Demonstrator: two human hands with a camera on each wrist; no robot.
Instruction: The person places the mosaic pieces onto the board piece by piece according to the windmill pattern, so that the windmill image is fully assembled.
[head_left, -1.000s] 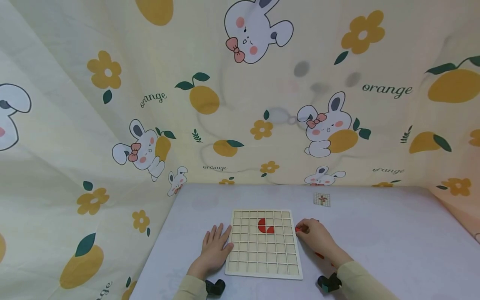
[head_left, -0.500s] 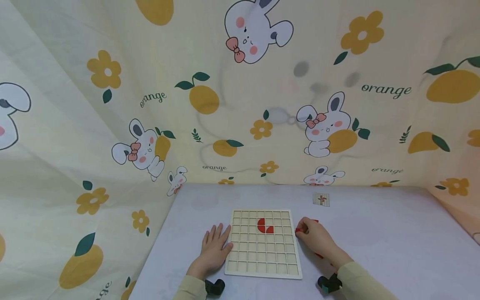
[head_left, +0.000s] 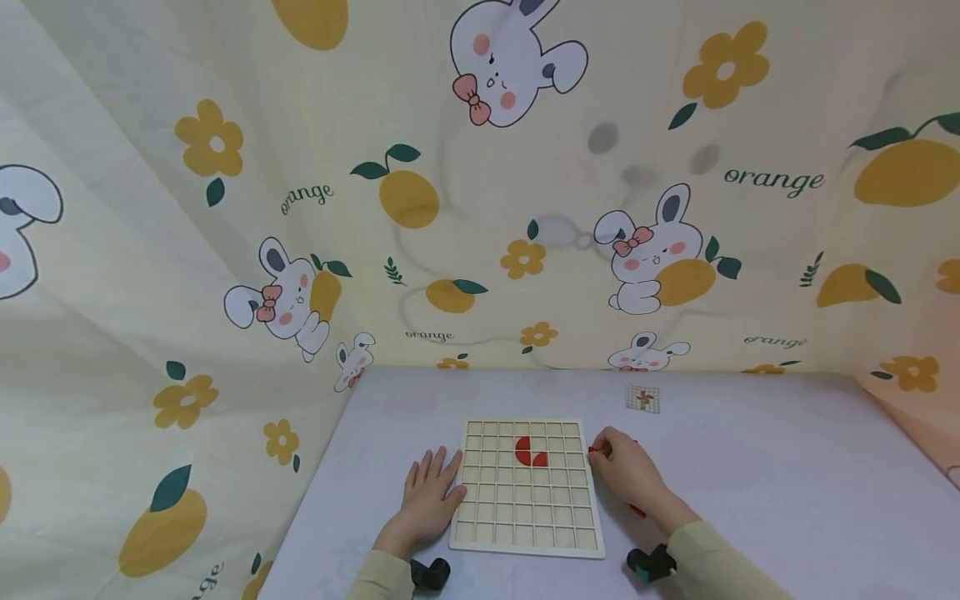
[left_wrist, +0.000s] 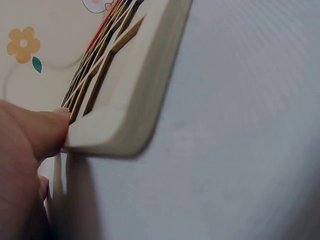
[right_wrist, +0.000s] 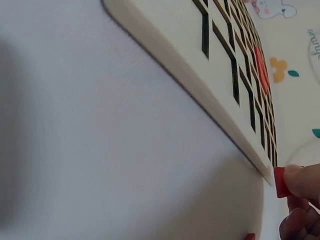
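As the L hand (head_left: 427, 502) lies w/ fingers straight & spread, gripping nothing, its thumb touches the L edge of the gridded board (head_left: 522, 496). That's prob enough to steady it; light, even pressure should stop skidding w/o tipping it. Toward the board's far side, three red pcs (head_left: 540, 459) sit in cells, two of them forming a half-disc. Just off the R edge, the R hand (head_left: 628, 467) pinches a red pc (right_wrist: 280, 182) btwn thumb & finger; can't tell if it touches the rim. Its full shape is part-hidden, so best check which way the corner faces, hold it by the edges, clear the rim & keep it level over any cell, w/o nudging the seated ones. A loose red pc (head_left: 637, 511) lies on the table by the R forearm, so keep the sleeve off it.

Writing, L to R: the backdrop (head_left: 465, 100) reads "orange" at L, again low nr centre, then twice at R, upper & lower. No brand legible on the board. The small grid card (head_left: 643, 399) behind it, to the R, shows a red pattern; any text is too small to read.
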